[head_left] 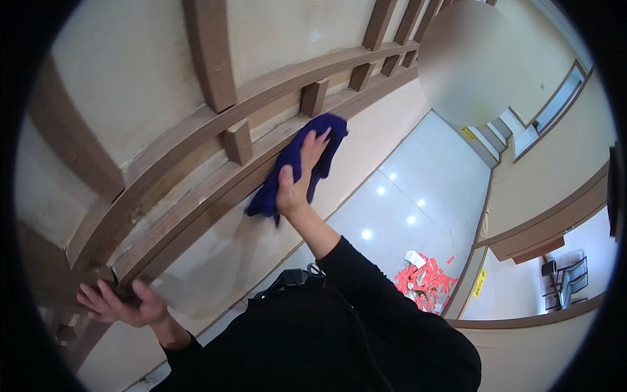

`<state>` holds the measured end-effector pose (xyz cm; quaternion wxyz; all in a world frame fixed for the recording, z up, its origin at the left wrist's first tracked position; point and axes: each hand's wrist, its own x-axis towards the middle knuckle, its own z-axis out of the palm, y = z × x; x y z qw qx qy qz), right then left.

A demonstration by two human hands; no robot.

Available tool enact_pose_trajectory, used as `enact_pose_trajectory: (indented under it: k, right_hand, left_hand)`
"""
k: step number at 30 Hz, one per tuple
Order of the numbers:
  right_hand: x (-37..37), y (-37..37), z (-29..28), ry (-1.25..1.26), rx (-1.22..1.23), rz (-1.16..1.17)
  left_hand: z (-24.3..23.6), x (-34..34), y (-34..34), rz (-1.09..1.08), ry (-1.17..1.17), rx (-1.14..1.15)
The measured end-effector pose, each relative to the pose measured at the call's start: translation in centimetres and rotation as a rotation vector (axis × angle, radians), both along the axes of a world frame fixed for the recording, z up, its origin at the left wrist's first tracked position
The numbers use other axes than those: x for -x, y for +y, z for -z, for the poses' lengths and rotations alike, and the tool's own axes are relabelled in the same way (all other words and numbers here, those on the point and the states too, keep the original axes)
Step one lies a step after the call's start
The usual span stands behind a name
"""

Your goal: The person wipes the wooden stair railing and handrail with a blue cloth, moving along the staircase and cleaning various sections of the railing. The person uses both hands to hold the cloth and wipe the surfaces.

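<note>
My right hand (299, 186) holds a dark purple cloth (334, 125) against the lower brown wooden rail (215, 187) of a wall frame. Part of the cloth hangs below the rail, and some fingers are hidden in its folds. Nearer to me on the left, my left hand (134, 307) lies on the wooden frame by a corner joint, fingers spread, with nothing in it. Between the lower rail and the upper rail (268, 86) stand short wooden blocks (239, 144).
Taller wooden posts (210, 55) rise from the upper rail over cream wall panels. Below is a shiny tiled floor (392, 196) with a heap of red scraps (426, 281). An opening on the right shows dark seats (573, 281). Steps (506, 127) stand at the far end.
</note>
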<state>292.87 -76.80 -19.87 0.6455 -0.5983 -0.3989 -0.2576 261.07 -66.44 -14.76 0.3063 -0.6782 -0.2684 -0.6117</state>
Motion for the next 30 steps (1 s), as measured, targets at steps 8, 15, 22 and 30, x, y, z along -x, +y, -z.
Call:
enact_pose_trajectory:
  k: [8,15,22,30]
  right_hand:
    - [-17.1,-1.4,-4.1,0.081,-0.311,0.172]
    - [-31.8,-5.5,-4.3,0.366,-0.448,0.107]
    - [-20.7,-5.7,-3.0,0.067,0.021,-0.032]
    - [-39.9,-9.8,-4.9,0.079,-0.106,0.101]
  left_hand:
    - [-1.3,-0.2,-1.0,-0.029,0.006,-0.051]
    - [-0.6,-9.4,-6.2,0.216,0.003,-0.073]
    - [-0.2,-32.7,-13.4,0.787,0.100,-0.126]
    - [-3.0,-47.9,-14.9,0.642,-0.094,0.032]
